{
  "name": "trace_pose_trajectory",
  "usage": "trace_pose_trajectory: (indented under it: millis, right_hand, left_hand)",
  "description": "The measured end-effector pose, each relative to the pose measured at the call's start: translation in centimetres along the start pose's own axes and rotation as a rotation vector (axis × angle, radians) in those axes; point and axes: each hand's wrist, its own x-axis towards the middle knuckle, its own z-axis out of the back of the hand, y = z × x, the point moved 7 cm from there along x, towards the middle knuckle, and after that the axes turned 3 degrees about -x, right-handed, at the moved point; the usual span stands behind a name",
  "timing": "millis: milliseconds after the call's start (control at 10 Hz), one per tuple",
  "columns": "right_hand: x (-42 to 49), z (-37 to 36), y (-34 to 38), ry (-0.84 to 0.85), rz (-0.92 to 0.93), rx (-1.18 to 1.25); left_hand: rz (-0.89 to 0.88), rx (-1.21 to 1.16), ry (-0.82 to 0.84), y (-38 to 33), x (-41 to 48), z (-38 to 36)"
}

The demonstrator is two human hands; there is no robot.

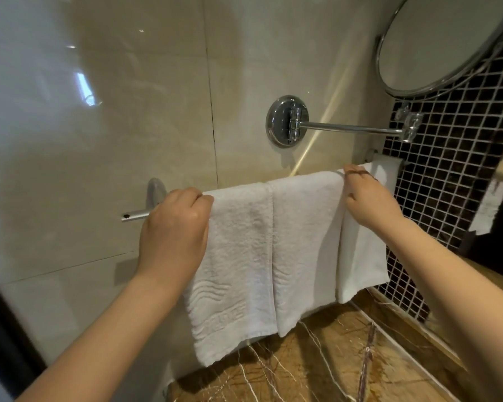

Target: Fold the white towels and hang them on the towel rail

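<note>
Three folded white towels hang side by side over a chrome towel rail (137,215) on the beige tiled wall. The left towel (238,265) has a wavy woven pattern near its bottom edge. The middle towel (305,242) overlaps it slightly, and the right towel (360,256) hangs behind the middle one. My left hand (173,230) grips the top left corner of the left towel at the rail. My right hand (366,195) pinches the top right edge of the middle towel at the rail.
A round chrome mirror (445,42) on a swing arm (349,129) juts from its wall mount (286,120) just above the rail. Dark mosaic tiles (453,175) cover the right wall. A brown marble counter (317,367) lies below the towels.
</note>
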Motion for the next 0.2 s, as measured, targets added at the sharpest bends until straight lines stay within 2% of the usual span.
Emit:
trace_pose_trajectory:
  millis: [100,200]
  right_hand:
    - [-0.6,0.0,0.2,0.052,-0.032,-0.046]
    - [-1.9,0.1,1.8,0.060,-0.070,-0.050]
  left_hand:
    - [-0.012,0.016,0.027,0.0,-0.1,-0.3]
    - [-0.024,0.038,0.125,-0.4,0.1,-0.6]
